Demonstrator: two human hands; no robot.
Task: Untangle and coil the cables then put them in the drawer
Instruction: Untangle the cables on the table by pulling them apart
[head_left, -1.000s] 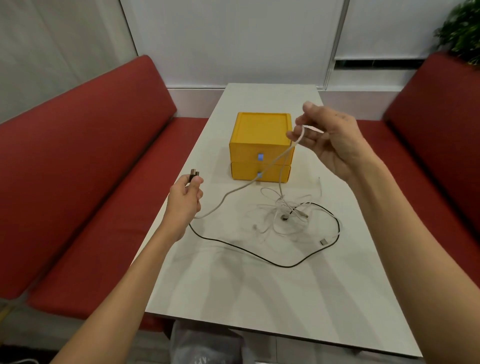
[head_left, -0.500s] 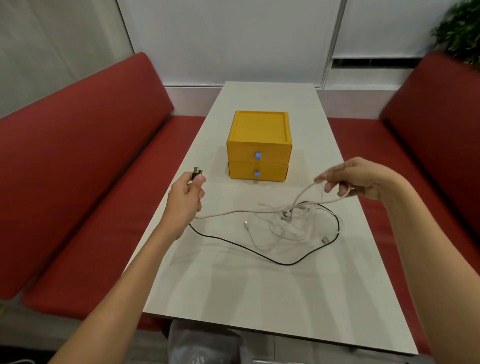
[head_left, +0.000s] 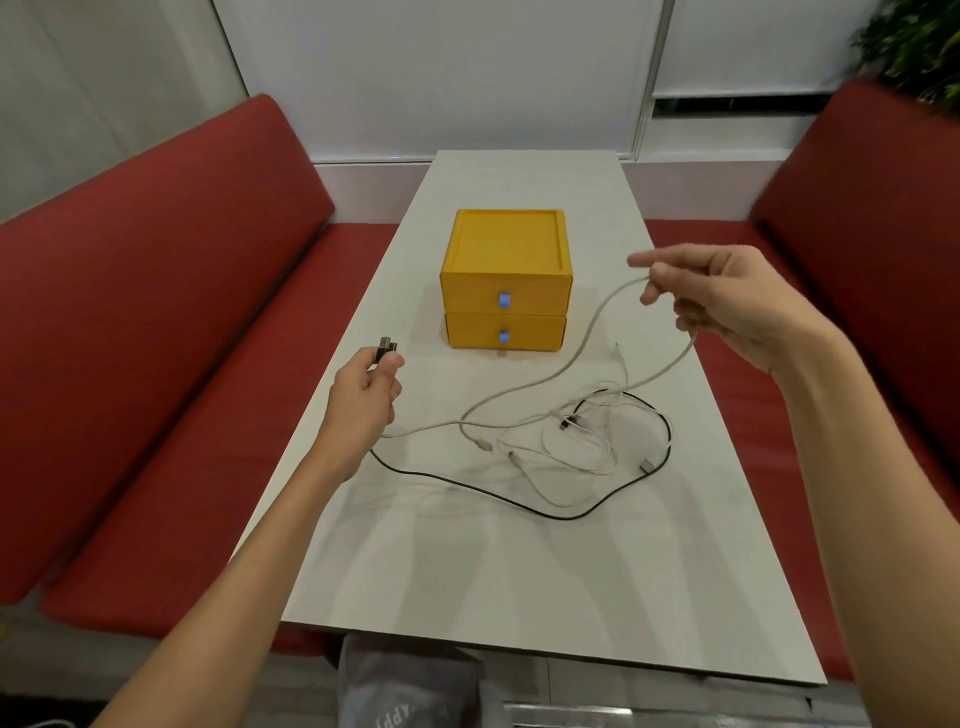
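Head view: the left hand (head_left: 363, 400) is raised just over the left edge of the surface (head_left: 519, 582), its fingers curled round two dark plugs (head_left: 387, 347) that stick out above the thumb. Below this hand a white cable (head_left: 587, 338) and a black cable (head_left: 467, 486) run out across the surface. The right hand (head_left: 727, 301) is lifted near the right edge and pinches a loop of the white cable between thumb and fingers, index finger stretched out; both strands of the loop hang down to the tangle (head_left: 587, 431). The tangle lies right of the surface's middle, thin white leads knotted together with small connectors showing, and the black cable curves round its near and right sides.

A yellow drawer unit (head_left: 506, 280) stands toward the far edge, well apart from both hands, its two drawers closed, each with a small blue pull. Red benches (head_left: 156, 338) flank the surface. At the near edge, grey fabric (head_left: 410, 691) bears pale lettering, too partial to read.
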